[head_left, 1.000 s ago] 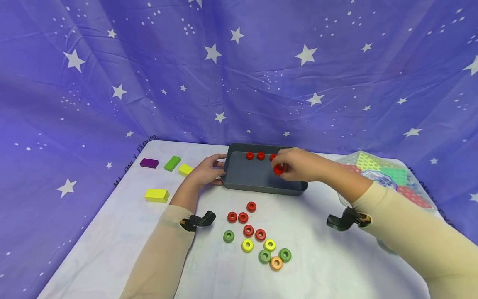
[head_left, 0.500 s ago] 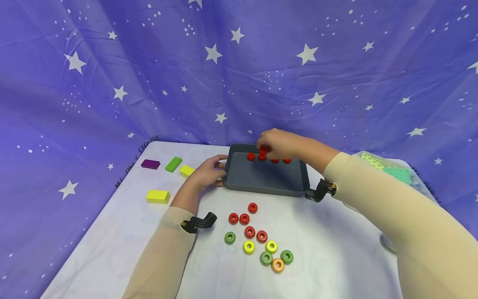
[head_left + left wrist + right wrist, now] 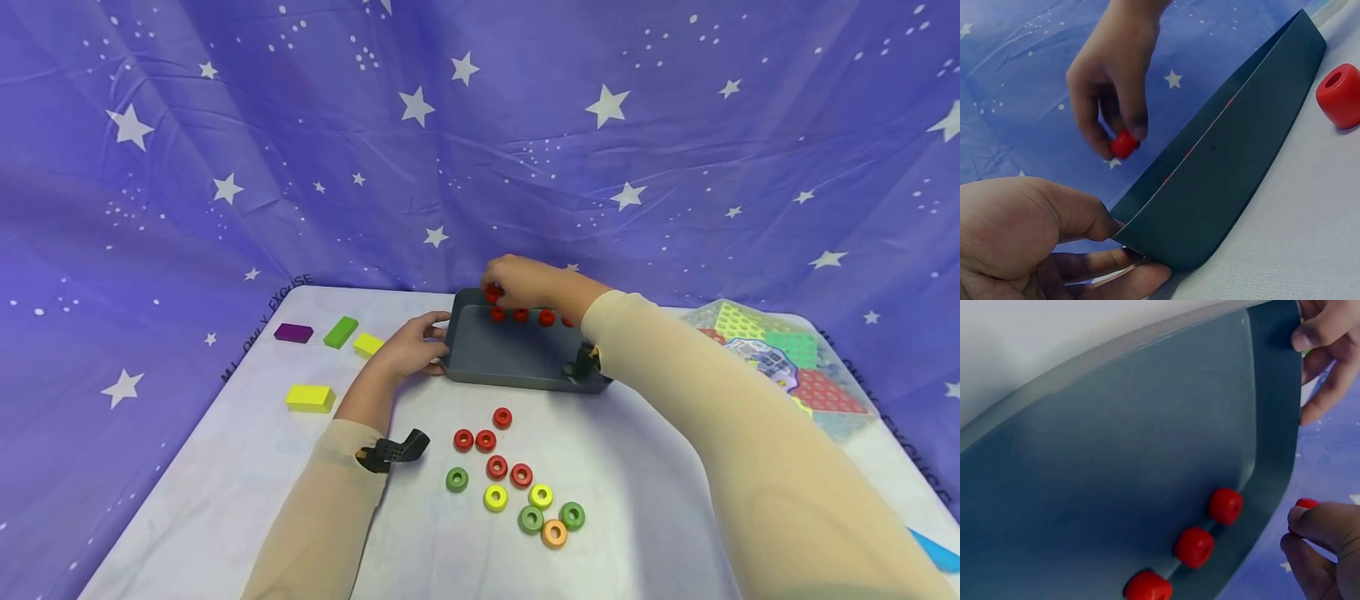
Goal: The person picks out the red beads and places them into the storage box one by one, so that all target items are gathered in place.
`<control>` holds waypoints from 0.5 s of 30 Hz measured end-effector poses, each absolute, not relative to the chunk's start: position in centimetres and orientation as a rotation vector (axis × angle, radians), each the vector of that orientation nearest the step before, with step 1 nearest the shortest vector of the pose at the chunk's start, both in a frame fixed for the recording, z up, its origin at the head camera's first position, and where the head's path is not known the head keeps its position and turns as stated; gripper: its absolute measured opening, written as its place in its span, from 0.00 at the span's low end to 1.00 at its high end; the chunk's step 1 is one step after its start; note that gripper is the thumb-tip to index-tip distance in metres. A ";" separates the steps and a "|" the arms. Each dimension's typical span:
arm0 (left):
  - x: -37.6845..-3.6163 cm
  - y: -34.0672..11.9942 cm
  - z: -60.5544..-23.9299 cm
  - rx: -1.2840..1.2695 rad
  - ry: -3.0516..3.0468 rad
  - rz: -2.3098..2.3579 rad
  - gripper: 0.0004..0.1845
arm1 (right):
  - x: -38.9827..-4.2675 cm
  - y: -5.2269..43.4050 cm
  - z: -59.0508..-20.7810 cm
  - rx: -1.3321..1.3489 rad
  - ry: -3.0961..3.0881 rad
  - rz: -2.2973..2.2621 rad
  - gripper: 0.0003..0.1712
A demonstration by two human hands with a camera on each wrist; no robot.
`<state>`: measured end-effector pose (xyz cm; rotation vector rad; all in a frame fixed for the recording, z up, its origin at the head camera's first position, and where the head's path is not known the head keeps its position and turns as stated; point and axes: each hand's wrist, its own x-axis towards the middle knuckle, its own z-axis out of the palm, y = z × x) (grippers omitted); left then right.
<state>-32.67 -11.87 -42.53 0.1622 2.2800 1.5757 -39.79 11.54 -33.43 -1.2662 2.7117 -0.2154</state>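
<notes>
Between thumb and fingertips, my right hand [image 3: 523, 282] pinches a red ring-shaped bead [image 3: 1125, 144], held up over the back left part of a dark grey tray [image 3: 502, 354]. Inside the tray, several red beads [image 3: 1194, 547] stand in a row along its back wall; my right forearm partly covers the row's right end in the head view. My left hand [image 3: 411, 346] grips the tray's left side, the thumb at the rim and the other fingers against the outside and underneath, as the left wrist view shows.
In front of the tray lie loose red beads [image 3: 486, 441], with green [image 3: 457, 479], yellow [image 3: 496, 498] and orange [image 3: 554, 533] ones nearer. Yellow [image 3: 311, 398], green [image 3: 341, 332] and purple [image 3: 293, 332] blocks lie left. A clear package [image 3: 795, 367] with coloured sheets sits at the right.
My right hand has carried the red bead from the tray's right part leftward and back, to above the row's left end. A fourth bead position shows in the row. The left hand stays put.
</notes>
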 end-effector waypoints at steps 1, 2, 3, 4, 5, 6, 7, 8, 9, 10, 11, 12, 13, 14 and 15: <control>-32.7 -12.0 -42.5 0.162 2.283 1.574 0.37 | -40.0 11.1 -33.6 -1.259 2.711 -0.212 0.14; -32.7 -12.0 -42.5 0.163 2.286 1.573 0.37 | -40.2 10.8 -33.8 -1.249 2.706 -0.210 0.14; -32.6 -12.1 -42.4 0.163 2.287 1.571 0.37 | -40.3 10.4 -34.0 -1.237 2.700 -0.208 0.14; -32.6 -12.2 -42.4 0.165 2.288 1.570 0.37 | -40.5 10.1 -34.2 -1.224 2.696 -0.205 0.14; -32.6 -12.2 -42.4 0.167 2.286 1.570 0.37 | -40.6 9.8 -34.3 -1.212 2.690 -0.206 0.14; -32.7 -12.2 -42.5 0.170 2.284 1.570 0.37 | -40.8 9.5 -34.6 -1.199 2.682 -0.209 0.15; -32.7 -12.2 -42.5 0.172 2.282 1.570 0.37 | -40.9 9.3 -34.8 -1.184 2.678 -0.207 0.16; -32.6 -12.2 -42.5 0.173 2.280 1.570 0.36 | -41.0 9.1 -35.0 -1.164 2.676 -0.207 0.17; -32.7 -12.2 -42.5 0.175 2.277 1.570 0.36 | -41.1 8.9 -35.2 -1.159 2.672 -0.202 0.17; -32.7 -12.1 -42.5 0.175 2.273 1.570 0.36 | -41.2 8.8 -35.4 -1.152 2.672 -0.196 0.17; -32.7 -12.1 -42.6 0.175 2.270 1.573 0.36 | -41.3 8.7 -35.7 -1.145 2.669 -0.192 0.18; -32.7 -12.1 -42.6 0.173 2.268 1.573 0.36 | -41.4 8.6 -35.9 -1.143 2.668 -0.184 0.18; -32.7 -12.1 -42.6 0.171 2.267 1.573 0.36 | -41.5 8.5 -36.2 -1.142 2.664 -0.174 0.18; -32.6 -12.1 -42.7 0.169 2.265 1.575 0.36 | -41.7 8.4 -36.5 -1.148 2.659 -0.165 0.17; -32.6 -12.1 -42.8 0.169 2.263 1.576 0.36 | -41.8 8.4 -36.8 -1.159 2.654 -0.156 0.16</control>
